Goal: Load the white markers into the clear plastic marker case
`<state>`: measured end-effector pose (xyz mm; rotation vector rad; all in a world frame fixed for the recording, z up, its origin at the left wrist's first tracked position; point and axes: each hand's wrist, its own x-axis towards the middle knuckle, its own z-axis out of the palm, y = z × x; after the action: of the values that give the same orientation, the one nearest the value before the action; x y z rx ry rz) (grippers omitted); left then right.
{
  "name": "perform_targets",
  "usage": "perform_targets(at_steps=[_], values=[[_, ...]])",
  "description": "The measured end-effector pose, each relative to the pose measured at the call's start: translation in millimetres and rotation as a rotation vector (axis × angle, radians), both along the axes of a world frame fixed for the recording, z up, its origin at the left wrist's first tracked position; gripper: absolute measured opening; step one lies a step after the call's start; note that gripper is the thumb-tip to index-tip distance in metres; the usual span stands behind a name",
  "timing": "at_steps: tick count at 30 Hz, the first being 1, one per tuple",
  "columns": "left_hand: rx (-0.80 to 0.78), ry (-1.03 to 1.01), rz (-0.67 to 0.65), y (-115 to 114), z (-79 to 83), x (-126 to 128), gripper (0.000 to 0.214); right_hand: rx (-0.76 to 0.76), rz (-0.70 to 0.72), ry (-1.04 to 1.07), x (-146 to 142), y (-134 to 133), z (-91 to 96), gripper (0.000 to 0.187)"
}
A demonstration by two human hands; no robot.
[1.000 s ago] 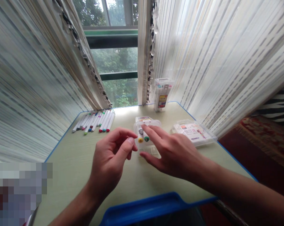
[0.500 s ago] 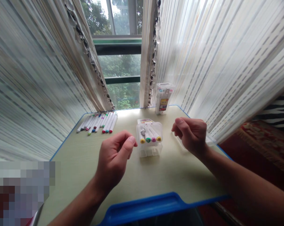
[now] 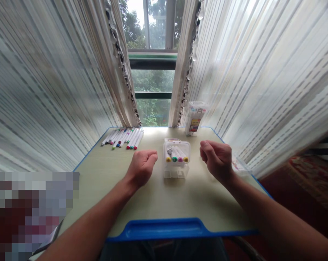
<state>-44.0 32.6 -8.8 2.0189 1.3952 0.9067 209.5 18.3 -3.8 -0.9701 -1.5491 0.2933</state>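
Observation:
A clear plastic marker case (image 3: 177, 169) stands open between my hands. Several markers (image 3: 177, 158) lie in its upper part, with yellow, green and pink ends toward me. Just left of the case, my left hand (image 3: 142, 166) is curled into a fist, apart from it. My right hand (image 3: 216, 158), also a closed fist, is held to the right of the case. Neither fist shows anything in it. Behind my right hand, a clear plastic piece (image 3: 241, 166) lies on the table, partly hidden.
Several white markers (image 3: 123, 137) with coloured ends lie in a row at the table's back left. An upright clear case (image 3: 196, 117) with markers inside stands at the back right. The table (image 3: 155, 203) has a blue rim, and curtains (image 3: 71, 72) hang around its far side.
My left hand has moved forward and its fingers have curled tighter. My right hand stays closed beside the case. The camera view has shifted, with the table now slightly further right.

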Motion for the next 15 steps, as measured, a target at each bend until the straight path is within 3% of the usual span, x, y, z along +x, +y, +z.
perform_targets(at_steps=[1, 7, 15], values=[[-0.03, 0.04, 0.006, 2.7, -1.2, 0.0, 0.026, -0.002, 0.0, -0.006, 0.1, 0.8, -0.4, 0.055], [-0.139, 0.267, 0.002, 9.2, 0.1, 5.7, 0.034, -0.009, 0.009, -0.043, -1.0, 2.1, -0.5, 0.055], [-0.146, 0.43, -0.053, 5.4, 1.0, 7.8, 0.029, -0.019, 0.001, -0.071, -2.4, 0.6, 1.3, 0.056]])
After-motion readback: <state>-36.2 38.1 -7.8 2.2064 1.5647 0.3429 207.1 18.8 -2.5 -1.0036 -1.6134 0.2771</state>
